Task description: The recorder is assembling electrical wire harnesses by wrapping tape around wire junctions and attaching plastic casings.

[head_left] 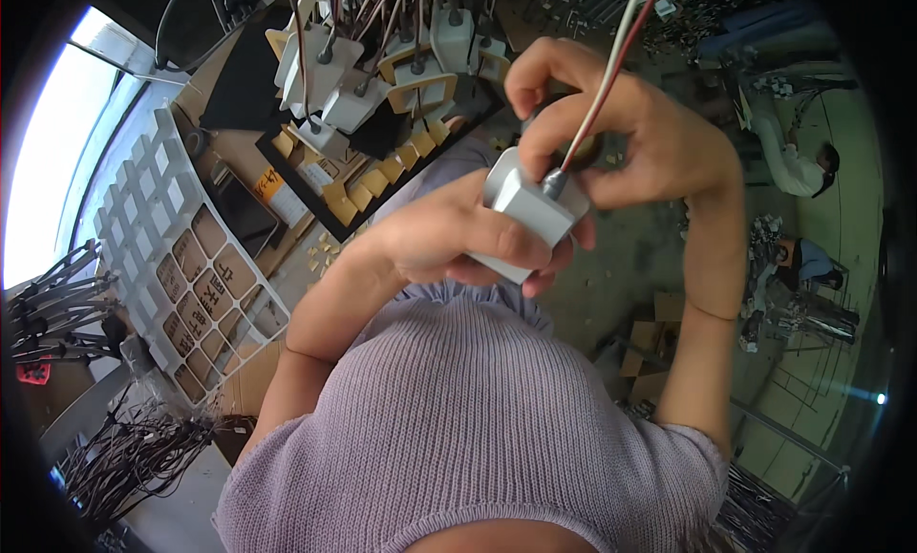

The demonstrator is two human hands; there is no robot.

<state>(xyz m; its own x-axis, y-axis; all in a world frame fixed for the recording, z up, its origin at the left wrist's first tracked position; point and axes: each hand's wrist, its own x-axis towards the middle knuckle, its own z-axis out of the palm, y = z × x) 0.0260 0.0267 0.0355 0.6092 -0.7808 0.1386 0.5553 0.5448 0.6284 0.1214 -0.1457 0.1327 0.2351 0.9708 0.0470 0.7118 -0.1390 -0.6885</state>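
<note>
In front of my chest, my left hand (pixel 458 238) is closed round a light grey plastic housing (pixel 535 209) with a wider flange at its far side. A red and white cable (pixel 602 95) leaves the housing through a grey strain relief and runs up out of view. My right hand (pixel 621 133) is beside the cable end, its fingers curled and its thumb near the flange. A dark round thing (pixel 585 150) shows between its fingers, mostly hidden, so its kind is unclear.
Similar grey housings (pixel 353 99) with yellowish pieces hang by cables ahead. Below them is a black-edged tray (pixel 334 230) with small yellow pieces. A white lattice tray (pixel 177 257), a phone-like dark slab (pixel 244 214) and cable bundles (pixel 143 453) are at left. Other people (pixel 788 152) are far right.
</note>
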